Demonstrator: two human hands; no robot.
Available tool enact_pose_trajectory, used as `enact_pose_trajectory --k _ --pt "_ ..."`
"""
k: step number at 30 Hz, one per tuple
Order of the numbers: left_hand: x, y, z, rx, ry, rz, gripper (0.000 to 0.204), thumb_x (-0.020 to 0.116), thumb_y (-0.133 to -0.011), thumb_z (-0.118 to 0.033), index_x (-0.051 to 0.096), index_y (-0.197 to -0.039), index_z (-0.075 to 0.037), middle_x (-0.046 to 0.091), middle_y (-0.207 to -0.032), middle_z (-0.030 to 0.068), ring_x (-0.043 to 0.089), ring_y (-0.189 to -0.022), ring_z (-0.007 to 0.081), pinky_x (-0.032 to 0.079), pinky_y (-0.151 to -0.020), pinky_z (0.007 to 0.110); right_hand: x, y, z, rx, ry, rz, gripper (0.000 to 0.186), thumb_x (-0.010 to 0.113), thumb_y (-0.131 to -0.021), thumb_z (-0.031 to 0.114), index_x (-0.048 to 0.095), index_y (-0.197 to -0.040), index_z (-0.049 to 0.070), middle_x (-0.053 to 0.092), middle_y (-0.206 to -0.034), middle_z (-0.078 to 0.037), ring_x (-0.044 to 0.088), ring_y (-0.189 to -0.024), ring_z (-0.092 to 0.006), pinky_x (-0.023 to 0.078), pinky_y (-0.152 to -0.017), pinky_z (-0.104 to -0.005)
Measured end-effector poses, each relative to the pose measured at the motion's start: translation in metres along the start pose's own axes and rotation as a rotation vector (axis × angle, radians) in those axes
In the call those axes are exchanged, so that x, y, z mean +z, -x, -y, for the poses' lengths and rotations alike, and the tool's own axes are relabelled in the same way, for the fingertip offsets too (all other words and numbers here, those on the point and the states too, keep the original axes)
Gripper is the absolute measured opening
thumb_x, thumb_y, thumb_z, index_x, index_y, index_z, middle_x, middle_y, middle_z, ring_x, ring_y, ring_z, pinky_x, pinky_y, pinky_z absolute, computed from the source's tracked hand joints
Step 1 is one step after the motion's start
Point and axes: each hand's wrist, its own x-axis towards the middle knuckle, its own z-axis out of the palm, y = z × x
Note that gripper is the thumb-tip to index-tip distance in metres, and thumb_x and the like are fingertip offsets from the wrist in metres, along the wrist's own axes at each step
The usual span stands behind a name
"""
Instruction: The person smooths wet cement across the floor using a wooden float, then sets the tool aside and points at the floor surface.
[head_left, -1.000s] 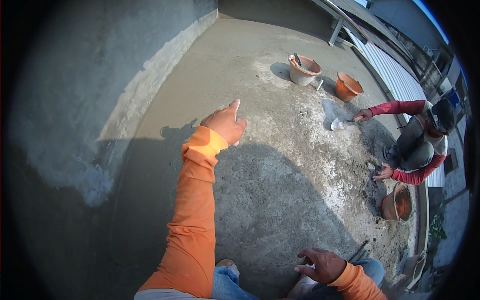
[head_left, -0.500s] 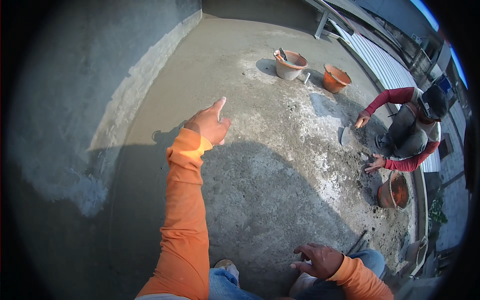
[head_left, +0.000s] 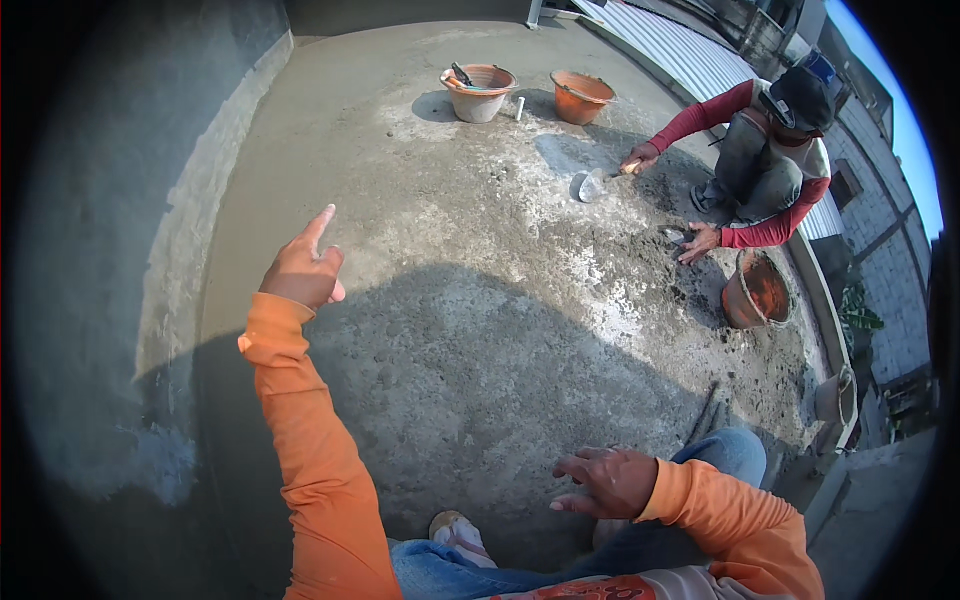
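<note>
My left hand [head_left: 303, 268] is raised over the grey cement floor [head_left: 420, 200], index finger stretched out and the other fingers curled, holding nothing. My right hand [head_left: 610, 481] hovers low near my right knee in blue jeans [head_left: 720, 455], fingers spread and empty. Both my sleeves are orange. A dark thin rod [head_left: 703, 412] lies on the floor just beyond my right hand.
A crouching person in red sleeves [head_left: 765, 160] works a trowel [head_left: 592, 184] on the floor at the right. Two orange buckets [head_left: 478, 92] [head_left: 581, 96] stand at the back, a third [head_left: 755, 291] beside that person. A grey plastered wall [head_left: 130, 250] runs along the left.
The view has tilted, so buckets and the other person sit lower and nearer centre. My left hand now points with one finger only; my right hand stays by my knee.
</note>
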Motion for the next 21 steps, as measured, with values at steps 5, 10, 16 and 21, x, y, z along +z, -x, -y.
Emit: enact_pose_trajectory --k 5,10,16,21 --pt "0.021 -0.006 0.012 0.079 0.021 -0.037 0.057 0.041 -0.087 -0.016 0.031 -0.142 -0.018 0.056 -0.056 0.0083 0.056 -0.052 0.0145 0.047 -0.056 0.030 0.000 -0.004 0.001 -0.056 -0.012 0.017 0.047 0.052 -0.087 0.044 0.053 -0.106 0.001 0.060 -0.089 -0.021 0.061 -0.082 -0.0383 0.050 -0.072 -0.0445" --pt "0.037 -0.018 0.012 0.113 -0.023 0.076 0.058 0.040 -0.087 -0.012 0.027 -0.143 -0.014 0.054 -0.053 0.0083 0.055 -0.050 0.0153 0.048 -0.055 0.030 -0.008 0.000 0.000 -0.017 -0.022 0.060 0.047 0.052 -0.087 0.042 0.052 -0.108 -0.001 0.061 -0.092 -0.021 0.061 -0.087 -0.0380 0.049 -0.077 -0.0454" --pt "0.055 -0.043 0.038 0.133 0.019 0.098 0.057 0.036 -0.086 -0.003 0.027 -0.142 -0.011 0.051 -0.052 0.0065 0.052 -0.041 0.0160 0.046 -0.042 0.027 0.000 0.004 0.001 -0.052 -0.030 0.051 0.046 0.052 -0.087 0.040 0.049 -0.106 -0.001 0.058 -0.094 -0.020 0.060 -0.091 -0.0362 0.049 -0.077 -0.0445" --pt "0.102 -0.067 0.053 0.083 -0.044 0.210 0.059 0.037 -0.085 -0.006 0.028 -0.142 -0.014 0.053 -0.052 0.0086 0.052 -0.039 0.0168 0.042 -0.039 0.029 -0.003 0.019 0.011 -0.065 -0.132 0.034 0.049 0.059 -0.083 0.037 0.051 -0.112 -0.001 0.061 -0.100 -0.021 0.059 -0.097 -0.0367 0.048 -0.082 -0.0465"
